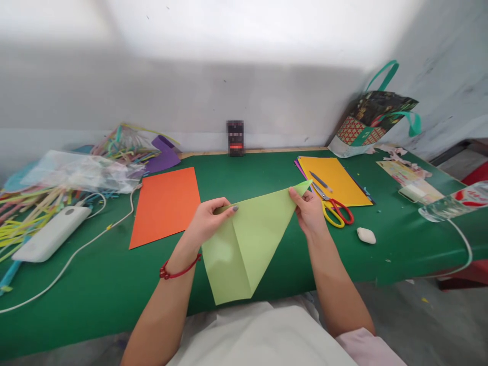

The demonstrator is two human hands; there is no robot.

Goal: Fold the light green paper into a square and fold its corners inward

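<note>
"What's in the hands?"

"Thin green paper (pixel 257 236), with a fold line and a pointy corner, up over the table's (pixel 114 290) near edge."

"And the fingers?"

"Left hand (pixel 208 218): thumb and fingers pressed together on the top edge. Right hand (pixel 310 209): pinched the same way, by the pointy tip."

"What else?"

"Toward the far edge lies smooth yellow paper (pixel 339 178), with shiny, round-handled scissors (pixel 325 196) partly on it."

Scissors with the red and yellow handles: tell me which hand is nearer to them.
Right. The right hand pinches the green paper just left of the scissors in the picture; the left hand holds it farther left, near the orange sheet.
</note>
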